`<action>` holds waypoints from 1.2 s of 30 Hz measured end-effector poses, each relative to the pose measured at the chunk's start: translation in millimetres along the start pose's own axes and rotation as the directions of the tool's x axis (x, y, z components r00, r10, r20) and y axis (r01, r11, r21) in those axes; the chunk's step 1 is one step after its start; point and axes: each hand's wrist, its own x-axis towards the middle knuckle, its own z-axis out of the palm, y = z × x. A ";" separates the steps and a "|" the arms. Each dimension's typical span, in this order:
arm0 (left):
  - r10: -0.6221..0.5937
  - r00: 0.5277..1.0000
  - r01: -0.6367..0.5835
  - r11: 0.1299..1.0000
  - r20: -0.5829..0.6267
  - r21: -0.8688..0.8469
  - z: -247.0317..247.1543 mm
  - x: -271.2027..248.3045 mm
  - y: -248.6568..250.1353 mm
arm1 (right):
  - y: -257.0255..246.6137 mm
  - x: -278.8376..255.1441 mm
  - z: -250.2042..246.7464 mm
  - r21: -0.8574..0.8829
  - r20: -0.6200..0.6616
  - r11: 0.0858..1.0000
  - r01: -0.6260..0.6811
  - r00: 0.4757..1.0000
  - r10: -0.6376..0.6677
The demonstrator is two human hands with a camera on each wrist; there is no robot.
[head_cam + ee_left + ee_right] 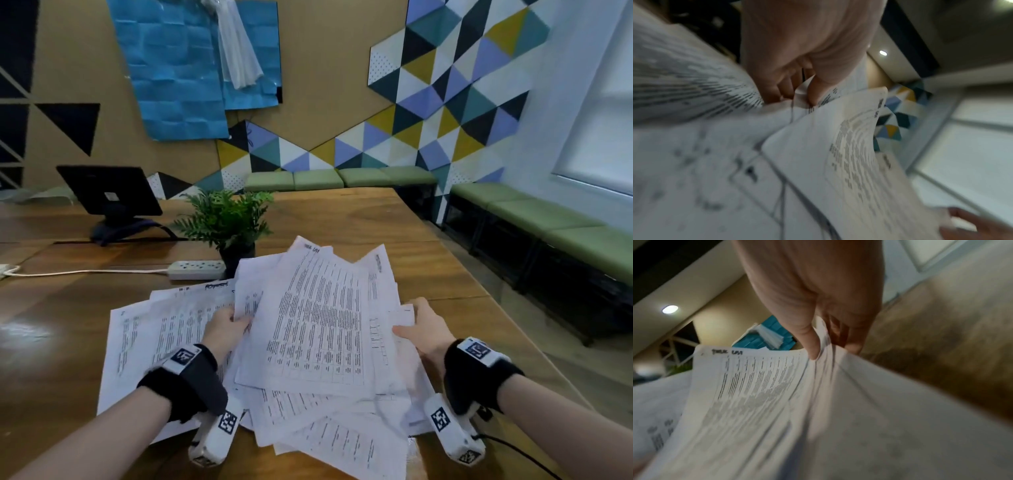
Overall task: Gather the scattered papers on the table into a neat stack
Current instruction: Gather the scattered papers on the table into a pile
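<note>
Papers (318, 322) sit fanned and crooked at the frame's centre, lifted off the bench (428, 260), left hand (224, 327) and right hand (423, 329) each pinching an opposite edge, likely to square them before collecting the sheets (154, 329) lying lower left.

I read this as an office meeting or lounge room: long wooden table (342, 212), black monitor (109, 190) on a stand, white power strip (197, 269), potted fern (226, 219), green cushioned benches (534, 212) along walls with coloured triangle panels (445, 85), printed papers (318, 318).
</note>
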 end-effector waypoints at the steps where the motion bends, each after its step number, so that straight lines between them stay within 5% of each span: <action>1: -0.042 0.999 0.044 0.997 0.030 -0.066 -2.0 1.7 -1.5 | -2.3 -1.0 -1.6 -0.100 -0.006 0.995 0.015 1.000 -0.016; 3: -0.104 0.992 0.115 0.977 0.069 -0.180 -4.5 2.6 -3.3 | -2.8 1.2 -3.3 -0.219 0.023 0.976 0.011 1.000 -0.006; 7: -0.149 0.979 0.185 0.938 0.140 -0.294 -4.6 0.6 -6.0 | -3.4 4.9 -7.5 -0.125 0.002 0.992 -0.019 1.000 0.019; 15: -0.150 0.978 0.184 0.948 0.145 -0.258 -11.3 5.6 -12.8 | -9.3 8.0 -11.2 -0.287 0.119 0.954 0.088 0.991 -0.055; 21: -0.114 0.988 0.139 0.954 0.105 -0.267 -20.0 6.5 -10.5 | -21.3 16.1 -20.6 -0.497 0.004 0.856 0.142 0.987 -0.162; 26: -0.135 0.980 0.172 0.943 0.146 -0.283 -24.5 9.4 -7.0 | -39.5 48.3 -20.4 -0.237 -0.073 0.970 0.048 0.995 -0.067; 30: -0.150 0.972 0.208 0.909 0.184 -0.360 -23.9 8.1 -8.8 | -47.0 56.2 -6.6 0.215 0.142 0.964 -0.154 0.982 0.125; 33: -0.187 0.968 0.242 0.882 0.169 -0.405 -20.1 10.4 -12.6 | -38.6 46.0 -2.3 0.277 0.355 0.923 -0.268 0.921 0.161; 36: -0.219 0.964 0.262 0.876 0.151 -0.406 -15.4 14.3 -14.8 | -23.8 38.4 9.7 0.257 0.422 0.928 -0.268 0.895 0.142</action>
